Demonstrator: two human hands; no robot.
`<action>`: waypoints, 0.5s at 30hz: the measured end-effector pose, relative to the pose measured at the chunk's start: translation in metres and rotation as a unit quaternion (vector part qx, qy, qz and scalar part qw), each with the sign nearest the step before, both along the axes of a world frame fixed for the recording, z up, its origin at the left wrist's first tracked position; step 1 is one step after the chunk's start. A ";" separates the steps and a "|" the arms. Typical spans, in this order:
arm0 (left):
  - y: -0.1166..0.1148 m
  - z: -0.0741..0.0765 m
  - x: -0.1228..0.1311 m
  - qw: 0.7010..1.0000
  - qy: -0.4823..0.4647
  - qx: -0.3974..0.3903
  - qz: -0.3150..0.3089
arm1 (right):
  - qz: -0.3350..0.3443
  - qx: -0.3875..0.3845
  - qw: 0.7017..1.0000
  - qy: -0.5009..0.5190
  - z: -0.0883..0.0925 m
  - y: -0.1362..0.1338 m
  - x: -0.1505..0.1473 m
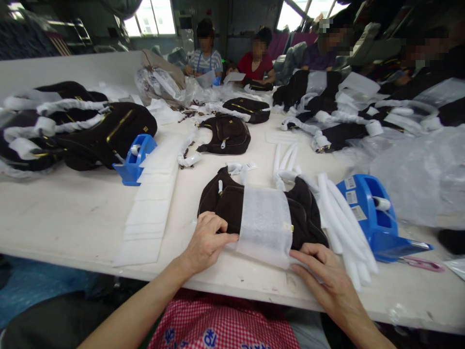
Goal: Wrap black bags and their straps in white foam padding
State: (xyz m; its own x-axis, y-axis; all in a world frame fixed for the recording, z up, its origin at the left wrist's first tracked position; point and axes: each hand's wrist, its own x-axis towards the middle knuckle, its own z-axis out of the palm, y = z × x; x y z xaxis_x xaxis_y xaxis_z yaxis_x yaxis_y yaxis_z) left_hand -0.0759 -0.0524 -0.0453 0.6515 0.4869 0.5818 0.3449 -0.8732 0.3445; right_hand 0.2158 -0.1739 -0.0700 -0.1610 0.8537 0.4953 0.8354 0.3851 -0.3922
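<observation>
A dark brown bag [225, 201] lies on the white table [72, 213] right in front of me. A white foam sheet [265, 223] is draped over its middle. My left hand [207, 242] pinches the sheet's left edge against the bag, fingers curled. My right hand [323, 274] lies at the sheet's lower right corner, fingers pressed down on it and the bag's edge.
A blue tape dispenser [378, 218] stands to the right beside white foam tubes [341, 218]. Another blue dispenser [136, 160] and a stack of foam sheets [152, 203] lie left. More dark bags [227, 133] and plastic wrap [417, 169] cover the table. Several people sit at the far end.
</observation>
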 end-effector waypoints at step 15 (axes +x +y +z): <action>-0.007 0.011 0.012 0.995 0.078 -0.046 0.051 | -0.080 -0.030 0.989 -0.118 0.013 0.008 -0.013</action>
State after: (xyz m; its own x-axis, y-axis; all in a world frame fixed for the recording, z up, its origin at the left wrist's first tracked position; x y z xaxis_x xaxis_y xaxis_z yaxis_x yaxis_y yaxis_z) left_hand -0.0635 -0.0592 -0.0345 0.6756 0.6012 0.4268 0.4853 -0.7984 0.3565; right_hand 0.2026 -0.1658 -0.0567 -0.1266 0.9045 0.4072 0.9549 0.2222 -0.1968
